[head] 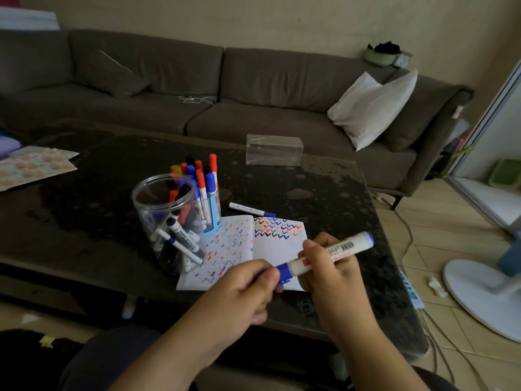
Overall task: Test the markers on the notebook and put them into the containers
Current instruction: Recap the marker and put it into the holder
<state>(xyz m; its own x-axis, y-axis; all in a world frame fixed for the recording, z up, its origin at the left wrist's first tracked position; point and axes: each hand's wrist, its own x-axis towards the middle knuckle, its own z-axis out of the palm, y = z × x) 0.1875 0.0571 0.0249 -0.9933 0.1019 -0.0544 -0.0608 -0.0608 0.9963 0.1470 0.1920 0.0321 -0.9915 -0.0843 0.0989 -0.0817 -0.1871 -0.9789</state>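
Nearest, the person's two hands held a thick white marker with a blue cap [324, 256] over the near edge of the dark stone counter [324, 190]. The left hand [239, 292] pinched the blue cap, while the right hand [329, 272] curled round the white barrel; whether the cap was coming off or going on could not be told.

Just beyond lay the small open white notebook [277, 251], its pages already crowded with red, blue, black and yellow zigzag test marks. Left of it, the clear round plastic jar [166, 221] held several markers, and behind that a blue cup [212, 213] stood packed with upright red, blue and black ones.

A slim white marker with a blue cap [251, 209] lay loose past the notebook. Farther back, a clear rectangular box [274, 149] appeared empty. Judging by this, much testing was done, with at least two markers left.
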